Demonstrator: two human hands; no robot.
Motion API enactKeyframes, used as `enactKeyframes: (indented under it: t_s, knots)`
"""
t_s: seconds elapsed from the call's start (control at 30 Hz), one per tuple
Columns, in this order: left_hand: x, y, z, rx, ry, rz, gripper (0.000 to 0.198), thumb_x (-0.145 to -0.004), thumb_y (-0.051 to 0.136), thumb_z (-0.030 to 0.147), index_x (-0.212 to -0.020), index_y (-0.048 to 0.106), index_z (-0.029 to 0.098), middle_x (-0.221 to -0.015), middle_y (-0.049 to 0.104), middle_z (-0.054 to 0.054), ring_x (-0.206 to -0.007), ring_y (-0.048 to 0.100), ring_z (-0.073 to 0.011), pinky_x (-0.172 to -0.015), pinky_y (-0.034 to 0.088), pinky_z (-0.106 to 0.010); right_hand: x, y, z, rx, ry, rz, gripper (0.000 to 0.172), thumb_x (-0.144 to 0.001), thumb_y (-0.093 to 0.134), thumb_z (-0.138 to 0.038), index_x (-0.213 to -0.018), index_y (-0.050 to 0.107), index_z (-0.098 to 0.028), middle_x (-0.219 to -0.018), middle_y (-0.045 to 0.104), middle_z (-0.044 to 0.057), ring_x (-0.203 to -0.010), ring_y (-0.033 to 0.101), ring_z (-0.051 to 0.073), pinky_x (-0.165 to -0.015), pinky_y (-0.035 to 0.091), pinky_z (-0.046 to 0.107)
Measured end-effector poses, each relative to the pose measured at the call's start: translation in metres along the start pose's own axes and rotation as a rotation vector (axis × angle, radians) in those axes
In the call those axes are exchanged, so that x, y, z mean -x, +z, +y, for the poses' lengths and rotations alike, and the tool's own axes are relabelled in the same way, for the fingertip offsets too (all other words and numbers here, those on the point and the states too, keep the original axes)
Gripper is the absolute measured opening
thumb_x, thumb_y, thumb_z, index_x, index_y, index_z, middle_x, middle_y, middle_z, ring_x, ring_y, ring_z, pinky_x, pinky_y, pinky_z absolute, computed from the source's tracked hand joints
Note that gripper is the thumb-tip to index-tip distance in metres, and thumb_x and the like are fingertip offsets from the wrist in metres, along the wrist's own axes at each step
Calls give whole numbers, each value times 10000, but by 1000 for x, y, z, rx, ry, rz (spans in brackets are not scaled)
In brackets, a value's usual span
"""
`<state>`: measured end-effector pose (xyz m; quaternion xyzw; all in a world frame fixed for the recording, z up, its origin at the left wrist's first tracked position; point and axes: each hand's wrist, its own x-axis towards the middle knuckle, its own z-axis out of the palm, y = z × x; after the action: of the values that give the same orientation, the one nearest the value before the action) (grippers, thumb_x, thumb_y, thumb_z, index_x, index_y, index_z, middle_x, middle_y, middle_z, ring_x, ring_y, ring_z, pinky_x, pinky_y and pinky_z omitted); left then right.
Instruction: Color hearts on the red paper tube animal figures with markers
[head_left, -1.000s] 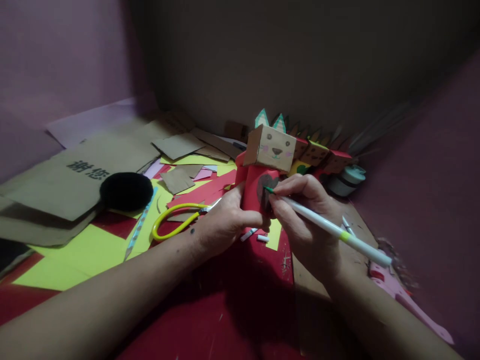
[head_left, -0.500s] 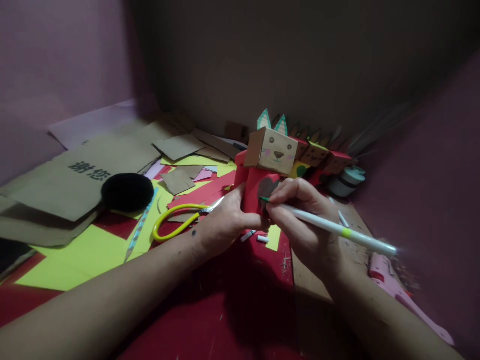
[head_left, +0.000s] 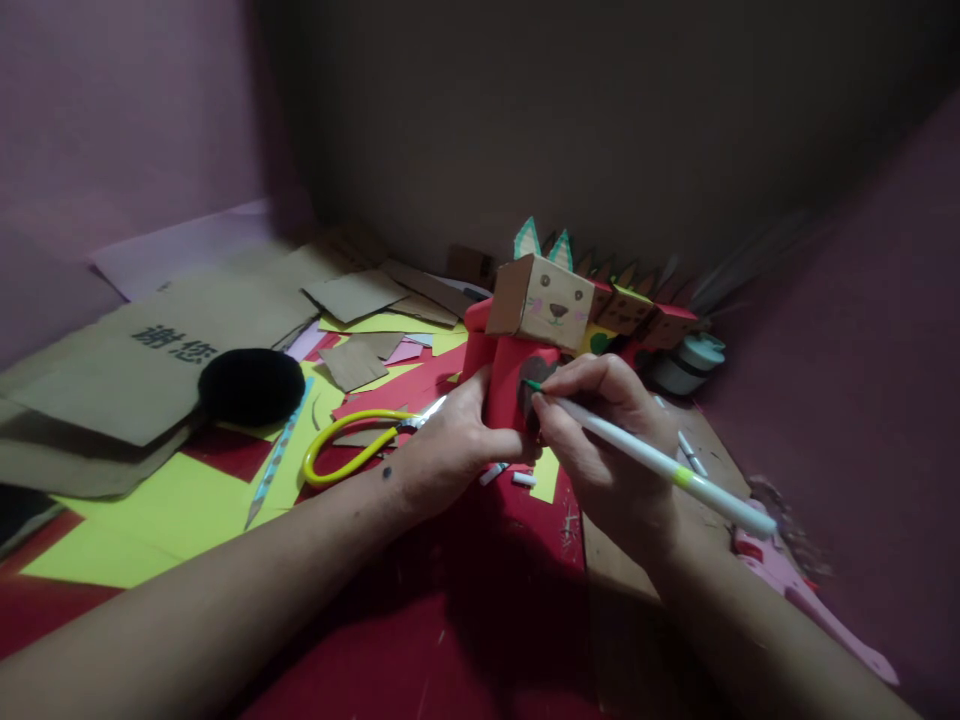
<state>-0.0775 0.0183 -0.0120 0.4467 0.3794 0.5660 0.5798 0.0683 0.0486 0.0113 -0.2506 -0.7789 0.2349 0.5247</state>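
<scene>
Lower end of red figure (head_left: 504, 400), held before rear figures (head_left: 632, 308) it partly blocks, concealed by gripping left hand (head_left: 454, 440); right hand (head_left: 619, 455) pinches white marker (head_left: 637, 447), masking part of dark patch (head_left: 540, 367); yellow scissors (head_left: 360, 413), tips obscured

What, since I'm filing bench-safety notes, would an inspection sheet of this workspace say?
Surface: red tabletop, partly under yellow paper; brown board at right.
Things in use: cardboard animal figure with a red body; white marker, its green tip at the figure's dark patch, contact uncertain.
Clutter: scissors with yellow handles, patterned pencil, cardboard sheets, black round object, pink tool.
Hands: left hand grips the figure's body; right hand holds the marker.
Cables: nothing seen.
Surroundings: dim light; pinkish wall at right; more figures and a pale container behind.
</scene>
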Motion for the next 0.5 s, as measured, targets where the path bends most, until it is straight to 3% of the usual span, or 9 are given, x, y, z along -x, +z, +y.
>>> enactKeyframes:
  t_s: [0.2,0.5]
  knots:
    - [-2,-4,-4,-14,0,-1,496,-612,780,115,-1070,604,186,-850,627,-9,-701,546,-160,-626,431,-297,-1,3,5,25,-66,54,149,-846,646,-124,-839,569,-251,-730,611,-34,-633,582,129,-600,482,289]
    - [-1,-1,-3,5,-11,-11,480,-597,770,100,-1039,603,184,-881,626,-17,-720,540,-158,-626,432,-296,-2,-3,-1,-39,-59,-33,205,-778,596,-52,-774,522,-243,-729,570,-25,-741,579,160,-632,450,308]
